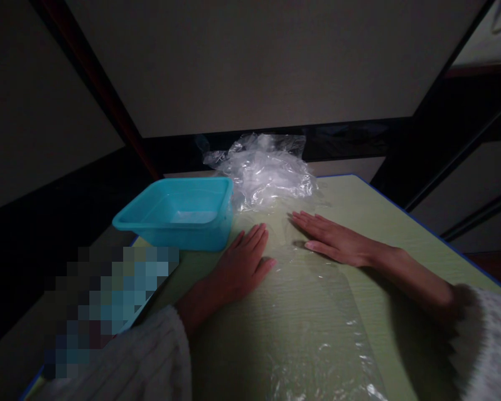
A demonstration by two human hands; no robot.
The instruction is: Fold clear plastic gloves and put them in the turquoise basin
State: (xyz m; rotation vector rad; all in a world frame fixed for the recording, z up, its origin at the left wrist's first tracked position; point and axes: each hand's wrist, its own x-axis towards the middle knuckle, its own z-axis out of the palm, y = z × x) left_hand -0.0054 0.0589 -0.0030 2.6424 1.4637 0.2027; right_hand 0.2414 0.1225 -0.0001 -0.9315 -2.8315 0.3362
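A clear plastic sheet or bag lies spread over the yellow-green table top, running from the near edge towards the middle. My left hand rests on it palm down, fingers stretched out and thumb apart. On the other side my right hand is also flat and open, its palm down near the sheet; whether it touches cannot be made out. Neither hand holds anything. Beyond my fingertips sits a crumpled heap of clear plastic. A turquoise plastic basin stands to the left of the heap, close to my left hand.
The table has a blue edge and ends at a pale panel behind it. A blurred-out, pixelated object lies at the left edge, beside my left sleeve. Dark furniture or framing stands on both sides.
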